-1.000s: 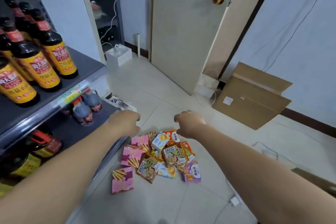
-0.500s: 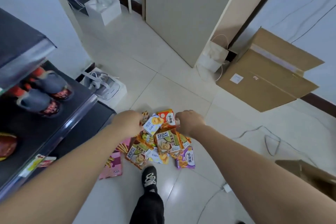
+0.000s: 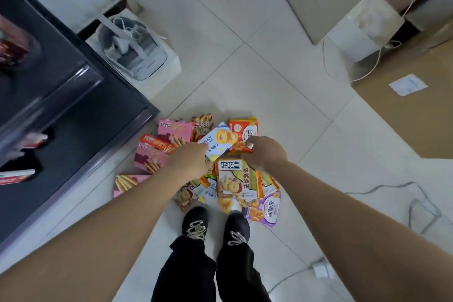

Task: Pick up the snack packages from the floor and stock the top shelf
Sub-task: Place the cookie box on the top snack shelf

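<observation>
A pile of snack packages lies on the tiled floor just ahead of my feet: pink biscuit-stick boxes [image 3: 171,130], a white-and-blue cookie pack [image 3: 221,138], an orange pack [image 3: 245,129], a green-and-orange pack [image 3: 232,184] and a purple pack [image 3: 266,208]. My left hand [image 3: 190,163] hovers over the pile's left side with fingers curled, its knuckles overlapping the white-and-blue pack's corner. My right hand [image 3: 263,154] hovers over the orange pack, also curled, thumb showing. Neither hand visibly holds anything. The top shelf is out of view.
The dark lower shelf [image 3: 73,105] juts in on the left, right beside the pile. A white box with grey shoes [image 3: 137,56] stands behind it. A flattened cardboard box [image 3: 404,117] lies at the right. Cables [image 3: 416,203] and a plug [image 3: 321,270] trail over the floor. My black shoes [image 3: 196,223] touch the pile.
My view has tipped steeply down, so the bottle shelves have left the frame and my legs have appeared. Both hands have dropped toward the snack pile, staying curled.
</observation>
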Demonstrator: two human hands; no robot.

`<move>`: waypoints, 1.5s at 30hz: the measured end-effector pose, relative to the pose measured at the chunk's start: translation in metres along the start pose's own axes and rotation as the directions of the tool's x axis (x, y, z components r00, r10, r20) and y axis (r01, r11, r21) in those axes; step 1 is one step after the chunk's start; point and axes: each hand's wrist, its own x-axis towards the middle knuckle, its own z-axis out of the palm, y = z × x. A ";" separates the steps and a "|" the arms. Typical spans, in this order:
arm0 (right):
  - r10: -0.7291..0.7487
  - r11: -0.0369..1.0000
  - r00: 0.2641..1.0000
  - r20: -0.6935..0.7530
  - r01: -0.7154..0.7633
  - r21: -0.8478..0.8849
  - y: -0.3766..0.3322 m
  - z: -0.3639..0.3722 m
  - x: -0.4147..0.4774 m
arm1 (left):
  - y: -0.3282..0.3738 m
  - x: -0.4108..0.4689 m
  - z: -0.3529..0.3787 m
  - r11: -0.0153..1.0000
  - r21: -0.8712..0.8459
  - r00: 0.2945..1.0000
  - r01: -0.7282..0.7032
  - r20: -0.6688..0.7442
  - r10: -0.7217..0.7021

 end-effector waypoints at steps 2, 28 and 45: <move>0.013 0.997 1.000 0.007 -0.013 0.075 0.008 0.029 0.045 | -0.009 0.037 0.031 0.995 -0.078 0.998 0.064 0.023 -0.063; 0.138 0.765 0.978 -0.156 -0.005 0.644 0.002 0.064 0.141 | -0.021 0.108 0.056 0.104 -0.978 0.910 0.181 0.126 -0.396; -0.081 0.609 0.869 -0.487 0.430 0.667 -0.128 -0.155 -0.136 | 0.010 -0.181 -0.154 0.067 -0.975 0.783 -0.211 -0.210 -0.585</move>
